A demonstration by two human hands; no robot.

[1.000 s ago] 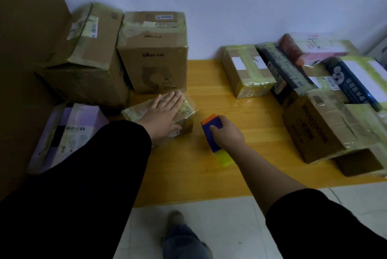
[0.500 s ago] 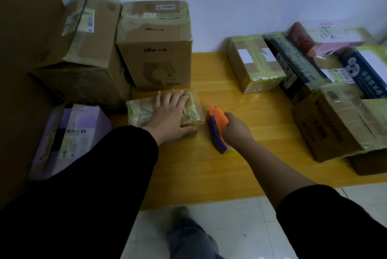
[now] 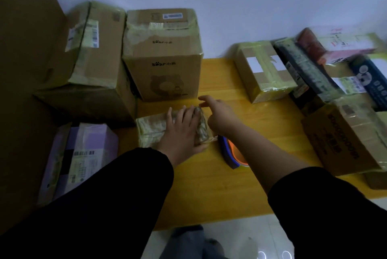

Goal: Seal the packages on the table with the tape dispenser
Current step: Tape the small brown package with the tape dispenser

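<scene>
At the far left, a purple-wrapped package (image 3: 83, 154) lies on the near corner of a yellow wooden table (image 3: 209, 187). Behind it a large brown box (image 3: 92, 66) stands against the wall. Just beside that is a box with a bear logo (image 3: 165, 57), its top covered in greenish tape.

In front of the bear box lies a small flat package (image 3: 150, 131), heavily wrapped in tape. The left hand (image 3: 180, 133) rests palm down on its right half. Its fingers are straight and slightly spread, pressing flat on the top, and they grip nothing.

The right hand (image 3: 218, 113) is immediately to the right, above the far right corner of the same package. Its forefinger stretches out toward the bear box, the other fingers are loosely bent, and it holds nothing visible. Motion blur hides whether its fingertips touch the package.

The tape dispenser (image 3: 229, 154), orange with a blue edge, lies on the table just right of the small package. It is partly hidden beneath the right forearm, and neither hand is on it.

Further right, a taped brown box with white labels (image 3: 263, 70) sits near the wall. Beyond it is a crowded cluster: a dark package (image 3: 303, 70), a pink package (image 3: 343, 47), a dark blue package (image 3: 372, 78) and a brown printed box (image 3: 351, 141) nearest the table's front edge. Both sleeves are black.
</scene>
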